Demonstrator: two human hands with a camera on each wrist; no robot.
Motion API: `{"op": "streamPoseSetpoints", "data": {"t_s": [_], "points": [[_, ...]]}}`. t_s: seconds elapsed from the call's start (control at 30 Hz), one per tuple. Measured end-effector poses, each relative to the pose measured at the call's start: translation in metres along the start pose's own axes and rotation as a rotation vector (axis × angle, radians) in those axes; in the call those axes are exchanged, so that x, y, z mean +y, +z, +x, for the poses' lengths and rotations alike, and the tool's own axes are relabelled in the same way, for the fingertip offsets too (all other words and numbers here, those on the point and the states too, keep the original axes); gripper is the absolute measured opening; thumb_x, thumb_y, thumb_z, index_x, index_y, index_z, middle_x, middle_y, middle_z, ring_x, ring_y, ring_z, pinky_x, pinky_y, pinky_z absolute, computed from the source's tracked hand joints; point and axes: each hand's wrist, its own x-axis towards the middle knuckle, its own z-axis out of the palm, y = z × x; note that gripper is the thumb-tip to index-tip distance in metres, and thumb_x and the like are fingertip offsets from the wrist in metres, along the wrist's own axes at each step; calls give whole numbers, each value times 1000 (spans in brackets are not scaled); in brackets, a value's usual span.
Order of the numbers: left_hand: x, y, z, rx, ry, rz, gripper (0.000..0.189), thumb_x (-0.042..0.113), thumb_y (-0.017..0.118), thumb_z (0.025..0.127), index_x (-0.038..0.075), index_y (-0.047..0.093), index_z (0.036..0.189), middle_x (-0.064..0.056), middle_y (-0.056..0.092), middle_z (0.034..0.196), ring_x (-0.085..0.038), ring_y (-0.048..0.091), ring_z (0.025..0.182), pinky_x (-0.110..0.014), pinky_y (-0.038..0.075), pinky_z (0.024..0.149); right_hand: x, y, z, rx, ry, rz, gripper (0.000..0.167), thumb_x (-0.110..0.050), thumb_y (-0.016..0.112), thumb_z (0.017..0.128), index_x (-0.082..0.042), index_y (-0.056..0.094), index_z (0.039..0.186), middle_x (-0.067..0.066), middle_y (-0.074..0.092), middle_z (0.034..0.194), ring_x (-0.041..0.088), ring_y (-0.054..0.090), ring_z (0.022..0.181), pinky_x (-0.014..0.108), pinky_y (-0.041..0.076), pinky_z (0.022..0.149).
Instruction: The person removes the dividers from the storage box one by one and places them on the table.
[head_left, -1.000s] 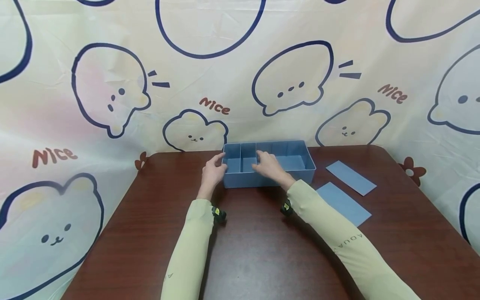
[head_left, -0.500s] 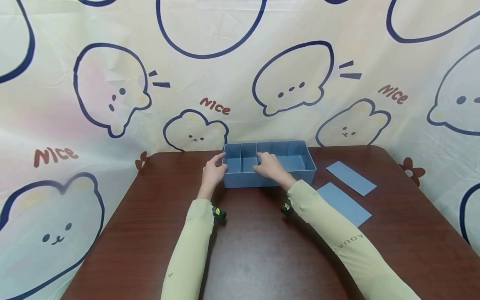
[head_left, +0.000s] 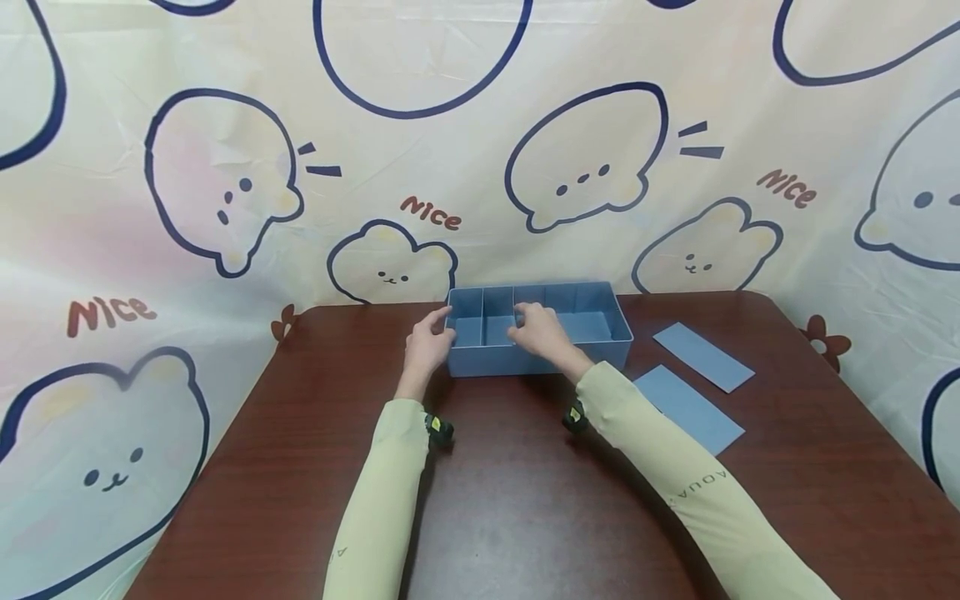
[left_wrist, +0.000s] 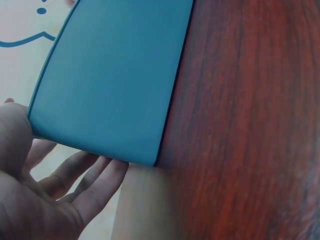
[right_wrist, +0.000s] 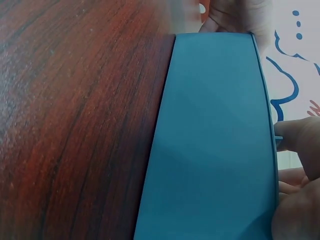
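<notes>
Left hand (head_left: 427, 346): grasps the left end of the smooth blue oblong box (head_left: 487, 362) on the wood-grained table (head_left: 495, 517); only the left wrist view shows fingers against the outer end wall. Right hand (head_left: 543, 333): bent, at the thin second divider (head_left: 513, 296); fingertips partly hidden, pinch cannot be told. Rightward: flat rectangular near panel (head_left: 688, 410), partly sleeve-covered, and narrower far panel (head_left: 702, 357).
</notes>
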Motion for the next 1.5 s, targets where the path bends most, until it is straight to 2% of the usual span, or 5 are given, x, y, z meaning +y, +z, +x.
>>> {"op": "streamPoseSetpoints", "data": {"t_s": [0.23, 0.77, 0.97, 1.23, 1.5], "points": [[-2, 0, 0, -2, -5, -2, 49, 25, 52, 97, 35, 47, 144, -10, 48, 148, -29, 58, 104, -33, 48, 71, 2, 2, -1, 37, -17, 38, 56, -19, 58, 89, -5, 49, 143, 18, 67, 124, 17, 61, 65, 33, 46, 63], [0, 1, -1, -2, -4, -2, 49, 25, 52, 97, 35, 47, 145, -10, 48, 148, -26, 61, 91, -30, 48, 67, 2, 2, -3, 98, -53, 83, 51, -18, 56, 87, -2, 55, 136, 18, 71, 115, 16, 54, 51, 31, 44, 55], [0, 1, 0, 2, -6, -6, 50, 25, 52, 97, 36, 47, 145, -9, 47, 149, -25, 61, 90, -30, 48, 66, -1, 0, -4, 102, -51, 77, 47, -18, 57, 88, -1, 58, 132, 17, 70, 114, 18, 60, 62, 33, 49, 62], [0, 0, 0, 1, -9, -1, 49, 25, 53, 97, 36, 47, 145, -9, 49, 147, -25, 61, 89, -30, 48, 67, -3, -3, -2, 96, -19, 62, 27, -20, 59, 89, -3, 62, 110, 8, 69, 83, 17, 65, 65, 36, 53, 69], [-1, 1, 1, 4, -3, 0, 49, 25, 53, 97, 36, 47, 145, -9, 50, 146, -26, 60, 89, -31, 48, 68, -7, -8, -3, 107, -24, 51, 27, -21, 59, 89, -4, 63, 110, 11, 68, 97, 18, 65, 68, 37, 53, 71]]}}
